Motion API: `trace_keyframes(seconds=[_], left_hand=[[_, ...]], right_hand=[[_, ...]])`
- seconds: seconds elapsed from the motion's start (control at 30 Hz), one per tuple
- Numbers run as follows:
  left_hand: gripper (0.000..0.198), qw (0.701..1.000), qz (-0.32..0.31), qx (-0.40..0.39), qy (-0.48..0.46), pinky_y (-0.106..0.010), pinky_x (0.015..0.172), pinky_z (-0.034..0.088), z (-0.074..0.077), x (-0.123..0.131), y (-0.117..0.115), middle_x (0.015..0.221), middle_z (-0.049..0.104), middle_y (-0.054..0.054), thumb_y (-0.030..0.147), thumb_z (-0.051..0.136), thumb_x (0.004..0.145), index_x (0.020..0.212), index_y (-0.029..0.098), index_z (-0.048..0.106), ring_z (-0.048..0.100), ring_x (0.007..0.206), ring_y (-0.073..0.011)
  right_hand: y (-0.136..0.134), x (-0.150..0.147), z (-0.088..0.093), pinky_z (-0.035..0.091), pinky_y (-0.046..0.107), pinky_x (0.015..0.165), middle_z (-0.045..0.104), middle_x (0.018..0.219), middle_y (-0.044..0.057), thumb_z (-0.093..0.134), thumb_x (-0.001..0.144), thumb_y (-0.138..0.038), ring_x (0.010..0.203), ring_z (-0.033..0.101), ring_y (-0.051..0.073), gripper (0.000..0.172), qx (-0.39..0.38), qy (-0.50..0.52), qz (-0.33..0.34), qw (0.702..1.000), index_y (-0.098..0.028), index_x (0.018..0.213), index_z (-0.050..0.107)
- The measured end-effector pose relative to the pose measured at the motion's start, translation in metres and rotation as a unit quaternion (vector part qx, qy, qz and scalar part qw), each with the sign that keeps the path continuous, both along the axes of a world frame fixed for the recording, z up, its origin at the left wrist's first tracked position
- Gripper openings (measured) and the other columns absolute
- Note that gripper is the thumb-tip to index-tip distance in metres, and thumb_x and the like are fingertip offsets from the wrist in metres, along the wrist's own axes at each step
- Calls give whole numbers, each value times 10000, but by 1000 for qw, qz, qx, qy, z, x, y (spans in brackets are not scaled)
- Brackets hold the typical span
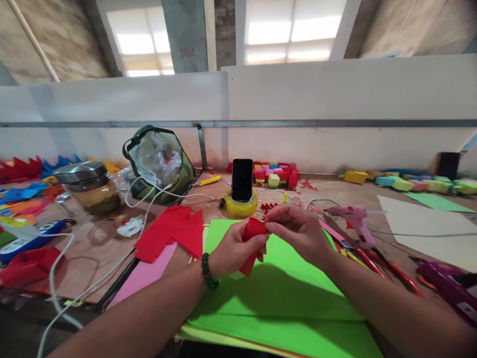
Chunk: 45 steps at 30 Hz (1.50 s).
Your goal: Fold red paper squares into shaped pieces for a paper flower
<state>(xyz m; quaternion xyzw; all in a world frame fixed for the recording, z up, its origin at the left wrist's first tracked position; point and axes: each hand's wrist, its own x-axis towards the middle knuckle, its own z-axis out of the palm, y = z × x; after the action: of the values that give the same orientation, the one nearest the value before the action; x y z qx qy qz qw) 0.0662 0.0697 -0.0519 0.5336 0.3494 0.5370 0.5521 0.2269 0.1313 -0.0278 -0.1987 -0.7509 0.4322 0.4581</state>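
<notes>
A folded piece of red paper (255, 227) is held over a stack of bright green sheets (298, 293). My left hand (238, 248) is closed round it, thumb in front, with a red end hanging below the fingers. On its wrist is a green bead bracelet (209, 271). The pinched fingertips of my right hand (298, 231) meet the upper right edge of the red piece; whether they also hold something small is hidden. Left of the green stack lie loose red sheets (169, 231), partly over a pink sheet (149, 273).
A phone (242, 180) stands in a yellow tape roll (242, 205). Small coloured blocks (278, 175) lie behind. To the right are a pink glue gun (352, 221), red-handled tools (398, 271) and a purple tool (447, 286). A lidded jar (89, 189), camouflage bag (160, 164) and white cables occupy the left.
</notes>
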Motion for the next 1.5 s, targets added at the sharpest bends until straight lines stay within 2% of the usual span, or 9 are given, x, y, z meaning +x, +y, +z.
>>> trace_keyframes(seconds=[0.13, 0.3, 0.43, 0.63, 0.87, 1.07, 1.33, 1.43, 1.5], left_hand=[[443, 1000, -11, -8, -5, -192, 478, 453, 1, -1, -1, 596, 574, 25, 527, 734, 708, 768, 150, 509, 531, 485, -74], [449, 1000, -25, -6, 3, -190, 468, 451, 1, -2, 0, 587, 567, 23, 537, 728, 709, 749, 145, 514, 528, 479, -72], [463, 999, -28, -9, 28, -200, 473, 457, -1, -2, 2, 582, 566, 24, 547, 739, 684, 752, 146, 519, 527, 477, -76], [432, 998, 2, 22, 66, -200, 487, 453, -5, -1, 6, 601, 562, 22, 539, 692, 726, 763, 150, 508, 527, 491, -76], [345, 988, 81, 61, 112, -193, 475, 433, -7, 1, 8, 606, 534, 30, 480, 647, 771, 777, 161, 516, 506, 506, -79], [432, 991, 65, 74, 92, -206, 486, 457, -7, 0, 7, 608, 547, 16, 564, 642, 762, 753, 153, 511, 520, 509, -85], [451, 994, 64, 69, 56, -209, 508, 467, -6, 1, 5, 611, 561, 12, 565, 678, 740, 765, 145, 515, 537, 515, -84], [463, 995, 60, 59, 58, -209, 497, 460, -5, 1, 4, 611, 562, 12, 577, 684, 727, 759, 150, 507, 538, 510, -86], [463, 995, 51, 55, 62, -208, 489, 452, -5, 1, 3, 601, 556, 16, 581, 683, 725, 747, 155, 502, 530, 502, -86]], right_hand=[[-1, 3, 2, 554, 260, 647, 699, 812, 45, 703, 802, -251, 729, 670, 154, 115, 19, -6, 18, 1000, -186, 891, 669], [1, 6, 11, 551, 287, 687, 700, 847, 57, 710, 793, -237, 771, 656, 167, 125, 85, -45, 67, 993, -184, 905, 694], [2, 6, 17, 524, 285, 628, 665, 758, 49, 677, 806, -257, 690, 618, 153, 92, 87, -91, 53, 991, -169, 783, 663], [5, 2, 12, 493, 264, 573, 598, 727, 22, 651, 774, -222, 639, 573, 132, 72, 72, -91, 23, 993, -173, 765, 599], [1, -3, 8, 463, 249, 533, 589, 681, 4, 617, 777, -191, 597, 546, 123, 49, 99, -102, -49, 989, -183, 770, 569], [-5, -5, 9, 518, 277, 597, 611, 748, 12, 703, 746, -223, 657, 596, 140, 185, 95, -87, -27, 991, -186, 860, 561], [-12, -6, 8, 467, 252, 514, 595, 668, 4, 678, 778, -230, 575, 568, 122, 141, 86, -75, -76, 990, -181, 725, 557], [-13, -5, 11, 459, 243, 503, 608, 643, 5, 681, 787, -252, 563, 562, 118, 152, 92, -75, -66, 991, -178, 700, 580], [-13, -4, 15, 480, 245, 514, 634, 671, 15, 681, 796, -287, 580, 584, 124, 142, 69, -69, -39, 994, -174, 747, 611]])
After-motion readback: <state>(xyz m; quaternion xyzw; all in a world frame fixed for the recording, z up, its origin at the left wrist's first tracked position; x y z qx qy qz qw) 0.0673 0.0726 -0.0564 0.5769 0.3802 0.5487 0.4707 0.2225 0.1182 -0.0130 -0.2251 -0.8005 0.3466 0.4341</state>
